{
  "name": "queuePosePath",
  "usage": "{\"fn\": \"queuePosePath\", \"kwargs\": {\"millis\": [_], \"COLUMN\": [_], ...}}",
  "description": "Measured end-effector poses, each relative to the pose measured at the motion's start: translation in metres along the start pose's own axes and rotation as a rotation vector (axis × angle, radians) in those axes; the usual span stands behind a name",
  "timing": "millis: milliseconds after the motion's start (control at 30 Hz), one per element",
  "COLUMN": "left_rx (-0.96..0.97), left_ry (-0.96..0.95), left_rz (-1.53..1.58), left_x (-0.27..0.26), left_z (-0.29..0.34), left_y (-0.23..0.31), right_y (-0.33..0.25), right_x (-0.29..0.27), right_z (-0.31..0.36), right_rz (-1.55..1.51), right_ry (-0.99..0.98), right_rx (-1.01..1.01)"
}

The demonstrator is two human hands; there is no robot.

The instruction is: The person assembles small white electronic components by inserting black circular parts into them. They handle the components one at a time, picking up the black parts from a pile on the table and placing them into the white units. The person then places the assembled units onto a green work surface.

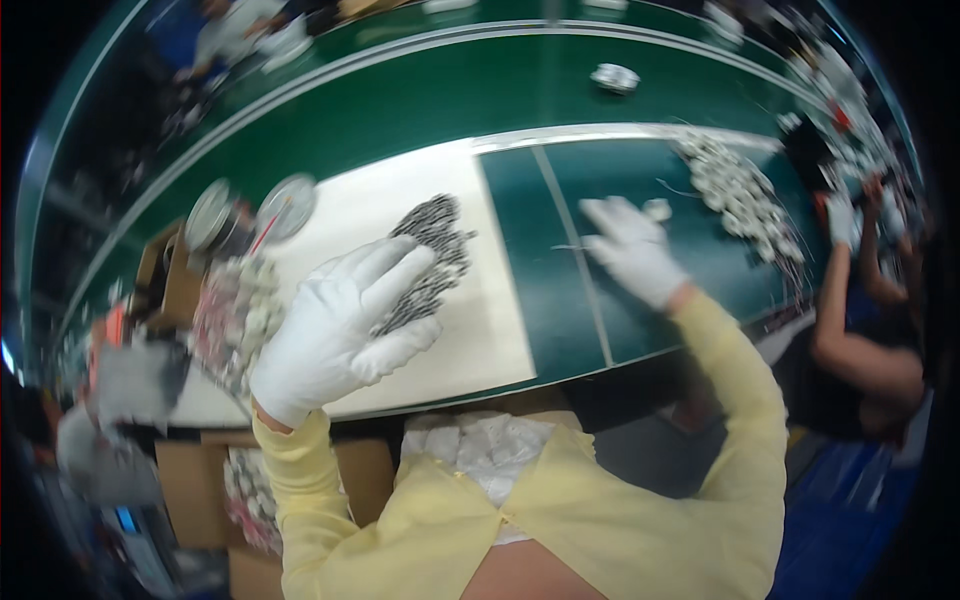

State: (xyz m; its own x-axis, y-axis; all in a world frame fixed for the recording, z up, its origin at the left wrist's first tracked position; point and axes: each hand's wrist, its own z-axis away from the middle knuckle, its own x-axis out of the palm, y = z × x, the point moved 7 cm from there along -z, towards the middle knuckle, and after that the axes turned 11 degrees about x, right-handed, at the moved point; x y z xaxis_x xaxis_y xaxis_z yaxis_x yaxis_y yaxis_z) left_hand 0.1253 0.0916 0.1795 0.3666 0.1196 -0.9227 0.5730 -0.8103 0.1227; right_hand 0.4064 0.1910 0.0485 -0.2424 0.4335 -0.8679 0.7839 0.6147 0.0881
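Observation:
My left hand [340, 325], in a white glove, reaches over a heap of small dark metallic pieces [436, 262] on a white sheet. Its fingers are stretched and a little apart, and the fingertips cover part of the heap. The pieces are too small and blurred to name. On the green work surface [540, 240], my right hand [632, 252], also gloved, lies with its fingers extended. Beside its fingers is a small white round part [657, 210]. A thin pale wire [567, 247] shows at the fingertips. I see nothing held in either hand.
Several white round parts with wires [735, 195] are piled at the right. Clear round tubs [213, 220] and bundled wired parts [235, 310] stand left. A green conveyor [450, 100] runs behind, carrying a white bundle [614, 78]. A co-worker's arm [850, 330] is at far right; an open carton [190, 490] sits below.

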Motion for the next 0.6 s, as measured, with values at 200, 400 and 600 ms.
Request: {"fn": "queuePosePath", "kwargs": {"millis": [200, 400, 600], "left_rx": [-0.37, -0.544, -0.66], "left_ry": [0.09, 0.301, 0.477], "left_rz": [-0.049, -0.158, -0.75], "left_x": [-0.027, -0.027, -0.049], "left_z": [0.122, 0.179, 0.217], "left_y": [-0.037, -0.056, -0.077], "right_y": [0.159, 0.097, -0.138], "right_x": [0.011, -0.075, -0.1], "right_z": [0.06, -0.006, -0.138], "right_rz": [-0.289, -0.736, -0.786], "right_ry": [-0.236, -0.031, -0.173], "right_rx": [0.615, 0.577, 0.073]}}
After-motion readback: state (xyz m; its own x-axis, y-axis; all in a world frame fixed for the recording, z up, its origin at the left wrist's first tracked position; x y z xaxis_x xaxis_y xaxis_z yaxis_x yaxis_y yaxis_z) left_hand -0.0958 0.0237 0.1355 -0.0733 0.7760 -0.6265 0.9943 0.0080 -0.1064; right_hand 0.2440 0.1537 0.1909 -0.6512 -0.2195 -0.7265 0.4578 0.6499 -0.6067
